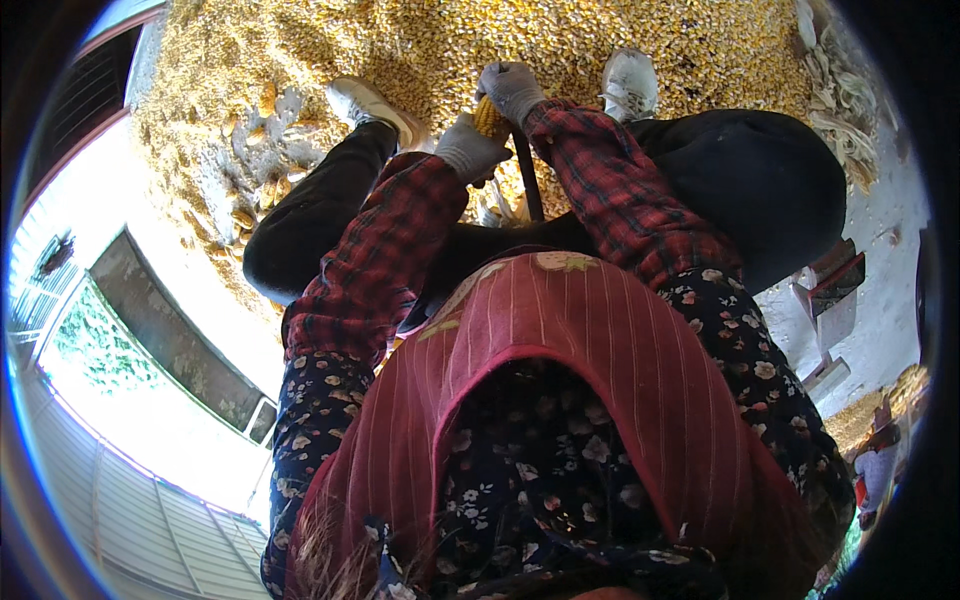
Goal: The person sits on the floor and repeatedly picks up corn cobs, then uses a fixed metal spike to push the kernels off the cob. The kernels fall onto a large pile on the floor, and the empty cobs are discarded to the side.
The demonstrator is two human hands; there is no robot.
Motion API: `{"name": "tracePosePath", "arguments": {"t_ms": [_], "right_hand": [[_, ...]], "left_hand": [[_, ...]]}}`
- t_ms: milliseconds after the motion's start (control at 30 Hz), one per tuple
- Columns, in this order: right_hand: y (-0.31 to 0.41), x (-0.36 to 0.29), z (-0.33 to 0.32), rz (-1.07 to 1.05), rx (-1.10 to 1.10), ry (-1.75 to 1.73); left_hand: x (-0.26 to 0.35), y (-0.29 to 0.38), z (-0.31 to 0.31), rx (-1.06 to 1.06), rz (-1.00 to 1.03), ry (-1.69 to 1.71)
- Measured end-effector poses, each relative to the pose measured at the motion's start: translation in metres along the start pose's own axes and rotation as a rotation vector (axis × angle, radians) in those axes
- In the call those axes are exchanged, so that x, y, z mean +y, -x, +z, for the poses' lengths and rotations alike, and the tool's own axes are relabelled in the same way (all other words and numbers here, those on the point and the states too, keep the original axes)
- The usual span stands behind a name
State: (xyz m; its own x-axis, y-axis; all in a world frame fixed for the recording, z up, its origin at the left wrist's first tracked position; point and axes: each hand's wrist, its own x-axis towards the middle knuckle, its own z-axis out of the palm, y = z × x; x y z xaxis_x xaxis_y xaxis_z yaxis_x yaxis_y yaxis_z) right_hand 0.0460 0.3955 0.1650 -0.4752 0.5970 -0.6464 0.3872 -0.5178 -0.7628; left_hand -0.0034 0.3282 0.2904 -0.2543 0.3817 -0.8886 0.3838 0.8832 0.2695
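My left hand [466, 148], in a grey-white work glove, is closed around the lower part of a yellow corn cob [488, 118]. At the cob's upper end is my right hand [513, 91], in a similar glove, with its fingers curled over it. A dark bar [529, 180] rises between my legs and reaches up under both hands; whether the cob touches it is hidden. Loose corn kernels [480, 34] cover the ground in front of me, around my two light shoes. Pale husk or cob scraps [495, 210] lie by the bar's foot.
Several corn cobs [268, 191] lie on the kernels to my left. Dry corn husks [844, 105] are heaped at the right. Behind my right knee stands a wooden object [832, 292], perhaps a stool. Another person [877, 465] shows at the far lower right.
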Motion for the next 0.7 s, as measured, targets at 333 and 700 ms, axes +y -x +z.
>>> {"name": "tracePosePath", "arguments": {"t_ms": [333, 700], "right_hand": [[0.007, 0.006, -0.004, -0.011, 0.017, -0.192], [-0.010, 0.014, -0.004, 0.007, -0.026, -0.099]], "left_hand": [[-0.018, 0.040, -0.031, -0.381, 0.039, 0.212], [-0.020, -0.016, 0.002, -0.016, -0.005, 0.263]]}}
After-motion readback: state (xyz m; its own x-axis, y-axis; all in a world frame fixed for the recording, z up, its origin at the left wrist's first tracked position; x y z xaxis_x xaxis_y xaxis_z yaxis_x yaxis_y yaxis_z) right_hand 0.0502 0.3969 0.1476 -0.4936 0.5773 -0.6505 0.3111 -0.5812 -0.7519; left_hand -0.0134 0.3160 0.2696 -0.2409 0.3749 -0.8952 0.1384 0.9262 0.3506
